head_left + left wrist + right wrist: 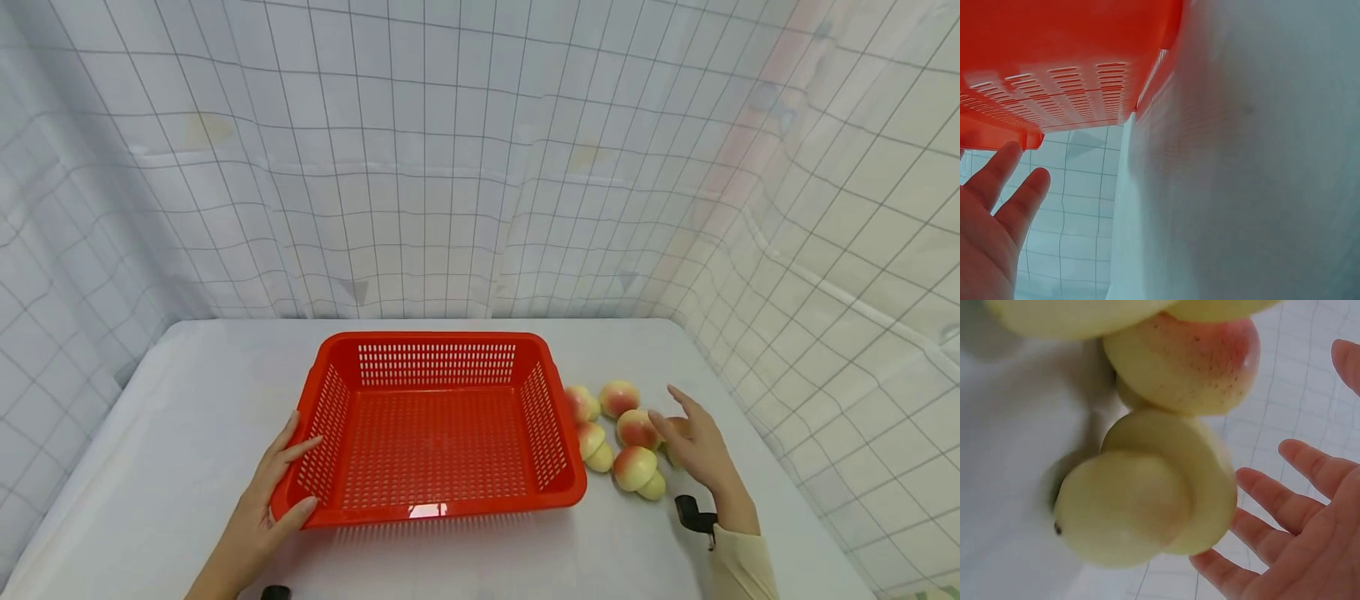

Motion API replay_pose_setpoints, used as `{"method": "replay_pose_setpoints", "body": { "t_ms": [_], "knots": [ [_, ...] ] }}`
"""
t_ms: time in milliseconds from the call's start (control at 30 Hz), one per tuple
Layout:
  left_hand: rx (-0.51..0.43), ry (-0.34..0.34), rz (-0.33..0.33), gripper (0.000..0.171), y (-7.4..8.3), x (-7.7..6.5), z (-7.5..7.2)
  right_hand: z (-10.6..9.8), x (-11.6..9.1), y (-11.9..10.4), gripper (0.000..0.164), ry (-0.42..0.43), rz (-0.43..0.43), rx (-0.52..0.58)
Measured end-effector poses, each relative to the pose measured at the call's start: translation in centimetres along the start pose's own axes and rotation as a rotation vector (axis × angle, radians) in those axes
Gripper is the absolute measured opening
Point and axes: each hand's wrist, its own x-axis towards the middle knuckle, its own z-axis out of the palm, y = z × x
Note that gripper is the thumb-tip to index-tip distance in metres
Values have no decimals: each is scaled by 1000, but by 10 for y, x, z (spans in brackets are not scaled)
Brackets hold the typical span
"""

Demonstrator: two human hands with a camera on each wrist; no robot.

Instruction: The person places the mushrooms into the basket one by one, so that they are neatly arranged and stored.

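Note:
A red slotted plastic basket (438, 446) stands in the middle of the white table, with nothing inside. My left hand (258, 496) is at its left rim, fingers spread and fairly straight over the edge, thumb by the front-left corner. Right of the basket lie several yellow mushroom-shaped pieces with a red blush (635, 468). My right hand (701, 446) hovers above the rightmost piece (677, 460), partly hiding it, with spread fingers and nothing held. In the right wrist view, the fingertips are close beside a pale yellow piece (1122, 509); contact is unclear.
White cloth with a grid pattern (450, 208) hangs behind the table and down both sides. The white tabletop (195, 417) extends left of the basket and in front of it. Two pieces lie close against the basket's right wall.

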Motion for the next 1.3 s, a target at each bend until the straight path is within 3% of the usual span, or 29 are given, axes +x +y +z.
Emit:
{"method": "replay_pose_setpoints", "body": {
  "t_ms": [300,600,967,1300],
  "knots": [
    [-24,12,-9,66,3,0,0,-5,-8,17,69,29,109,-21],
    [-41,18,-4,67,4,2,0,-1,-17,27,76,-77,317,-3],
    [-54,21,1,66,4,1,2,1,-24,30,78,-38,383,-83],
    [-74,30,2,66,6,-1,3,2,-25,30,78,-34,383,-87]
  ]
}}
